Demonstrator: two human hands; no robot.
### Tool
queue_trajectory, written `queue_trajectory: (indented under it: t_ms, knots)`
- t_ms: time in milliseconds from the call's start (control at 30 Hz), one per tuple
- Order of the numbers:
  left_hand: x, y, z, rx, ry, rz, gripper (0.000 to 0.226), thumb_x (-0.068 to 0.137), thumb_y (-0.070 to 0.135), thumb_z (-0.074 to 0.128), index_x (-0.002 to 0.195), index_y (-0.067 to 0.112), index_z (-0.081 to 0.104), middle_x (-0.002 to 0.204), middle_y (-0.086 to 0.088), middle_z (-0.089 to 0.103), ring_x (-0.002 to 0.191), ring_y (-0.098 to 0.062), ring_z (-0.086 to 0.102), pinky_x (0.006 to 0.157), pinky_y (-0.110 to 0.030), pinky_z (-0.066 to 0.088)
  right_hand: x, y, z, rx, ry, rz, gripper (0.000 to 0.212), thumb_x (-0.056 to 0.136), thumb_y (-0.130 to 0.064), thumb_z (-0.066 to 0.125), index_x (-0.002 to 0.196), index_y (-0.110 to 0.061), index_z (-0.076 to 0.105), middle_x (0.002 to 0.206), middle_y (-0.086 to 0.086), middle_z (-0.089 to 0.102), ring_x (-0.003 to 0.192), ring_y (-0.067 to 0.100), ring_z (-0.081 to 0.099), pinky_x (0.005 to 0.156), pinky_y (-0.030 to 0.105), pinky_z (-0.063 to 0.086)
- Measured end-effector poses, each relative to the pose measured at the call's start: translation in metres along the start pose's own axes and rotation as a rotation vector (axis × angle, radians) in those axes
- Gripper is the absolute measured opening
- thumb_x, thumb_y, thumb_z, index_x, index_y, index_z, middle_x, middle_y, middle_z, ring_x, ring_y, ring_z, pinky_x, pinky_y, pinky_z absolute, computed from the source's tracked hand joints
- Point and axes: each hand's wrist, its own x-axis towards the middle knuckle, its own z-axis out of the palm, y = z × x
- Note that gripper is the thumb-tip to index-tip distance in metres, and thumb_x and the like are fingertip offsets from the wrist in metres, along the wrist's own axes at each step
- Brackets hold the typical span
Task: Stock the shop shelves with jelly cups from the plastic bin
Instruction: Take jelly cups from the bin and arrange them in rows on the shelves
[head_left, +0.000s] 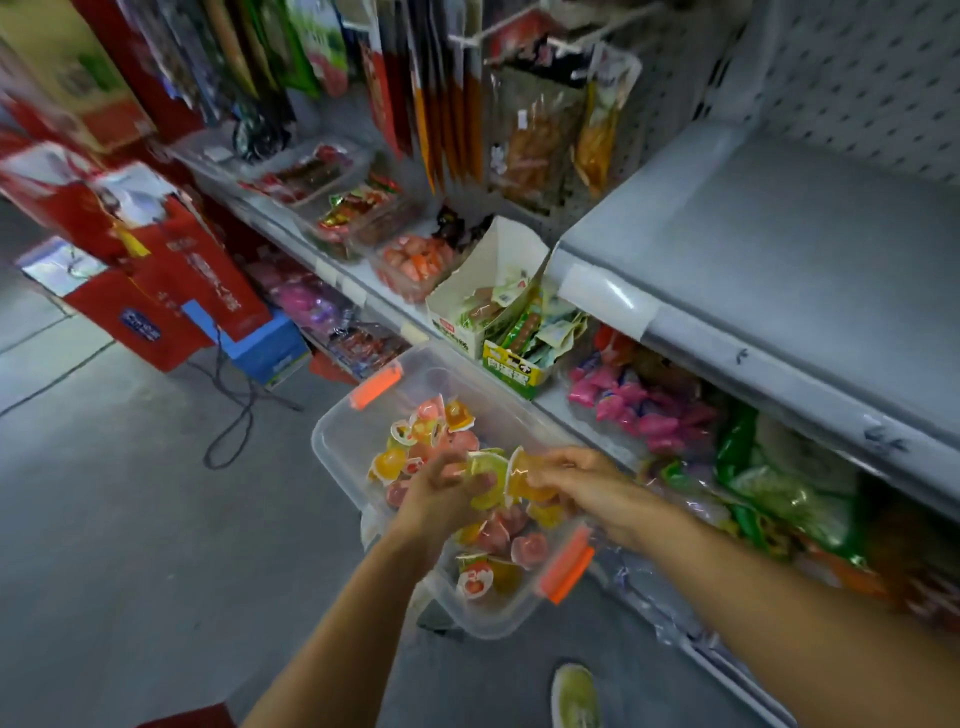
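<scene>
Head view: right hand (576, 480) pinches an orange jelly cup (519, 480) above the plastic bin (332, 431), left hand (441, 491) grip among the cups (498, 535) cannot be told; a loose pinch risks dropping it to the floor (130, 519).

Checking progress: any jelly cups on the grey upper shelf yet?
No, the grey metal upper shelf shows none; colourful jelly cups lie in the clear plastic bin.

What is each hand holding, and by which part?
The right hand pinches an orange jelly cup by its body; left hand seems to grip a greenish cup, part blurred.
</scene>
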Motion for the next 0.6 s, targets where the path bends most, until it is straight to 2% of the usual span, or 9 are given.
queue_trajectory:
  t_ms: [67, 100, 200, 300, 400, 467, 600]
  knots:
    - [-0.021, 0.011, 0.010, 0.033, -0.048, 0.055, 0.032, 0.086, 0.002, 0.067, 0.114, 0.013, 0.055, 0.106, -0.013, 0.060, 0.085, -0.024, 0.065, 0.061, -0.028, 0.058, -0.024, -0.004, -0.009, 0.001, -0.010, -0.021, 0.030, 0.077, -0.021, 0.077, 0.104, -0.017, 0.067, 0.090, 0.007, 0.073, 0.077, 0.018, 0.068, 0.064, 0.028, 0.049]
    - [-0.032, 0.016, 0.015, 0.061, -0.068, 0.088, 0.034, 0.085, 0.002, 0.069, 0.115, 0.010, 0.053, 0.106, -0.014, 0.058, 0.084, -0.024, 0.066, 0.062, -0.029, 0.058, -0.037, -0.007, -0.013, -0.008, -0.013, -0.037, 0.030, 0.080, -0.015, 0.075, 0.108, -0.015, 0.066, 0.090, 0.008, 0.072, 0.075, 0.016, 0.068, 0.064, 0.027, 0.050]
    - [-0.059, 0.028, 0.030, 0.146, -0.103, 0.160, 0.037, 0.081, 0.002, 0.074, 0.111, 0.010, 0.054, 0.108, -0.016, 0.058, 0.087, -0.031, 0.068, 0.071, -0.040, 0.060, -0.074, -0.017, -0.025, -0.108, -0.013, -0.120, 0.038, 0.079, -0.013, 0.078, 0.114, -0.014, 0.064, 0.097, 0.005, 0.070, 0.070, 0.009, 0.065, 0.059, 0.018, 0.050]
    - [-0.088, 0.039, 0.049, 0.198, -0.117, 0.223, 0.035, 0.079, 0.001, 0.075, 0.107, 0.011, 0.055, 0.107, -0.016, 0.061, 0.088, -0.032, 0.069, 0.080, -0.048, 0.059, -0.115, -0.026, -0.040, -0.201, 0.010, -0.199, 0.044, 0.077, -0.019, 0.080, 0.117, -0.017, 0.062, 0.103, 0.002, 0.070, 0.082, 0.013, 0.068, 0.074, 0.026, 0.056]
    - [-0.118, 0.047, 0.074, 0.237, -0.119, 0.323, 0.036, 0.076, 0.002, 0.077, 0.103, 0.012, 0.055, 0.097, -0.009, 0.063, 0.078, -0.024, 0.068, 0.070, -0.037, 0.056, -0.159, -0.030, -0.064, -0.199, 0.104, -0.291, 0.040, 0.074, -0.026, 0.082, 0.109, -0.023, 0.063, 0.102, 0.003, 0.070, 0.087, 0.019, 0.069, 0.083, 0.042, 0.056]
    - [-0.141, 0.051, 0.096, 0.263, -0.086, 0.390, 0.038, 0.075, 0.002, 0.078, 0.102, 0.013, 0.053, 0.093, -0.006, 0.062, 0.074, -0.019, 0.065, 0.066, -0.031, 0.054, -0.189, -0.029, -0.083, -0.168, 0.180, -0.345, 0.044, 0.068, -0.035, 0.083, 0.106, -0.027, 0.062, 0.102, 0.001, 0.069, 0.089, 0.015, 0.067, 0.083, 0.037, 0.056]
    - [-0.199, 0.055, 0.153, 0.285, -0.101, 0.538, 0.037, 0.076, 0.003, 0.078, 0.103, 0.009, 0.053, 0.089, -0.005, 0.064, 0.075, -0.015, 0.063, 0.059, -0.022, 0.053, -0.263, -0.015, -0.129, -0.048, 0.289, -0.426, 0.032, 0.077, -0.029, 0.079, 0.103, -0.031, 0.061, 0.103, 0.003, 0.067, 0.088, 0.012, 0.064, 0.069, 0.020, 0.051]
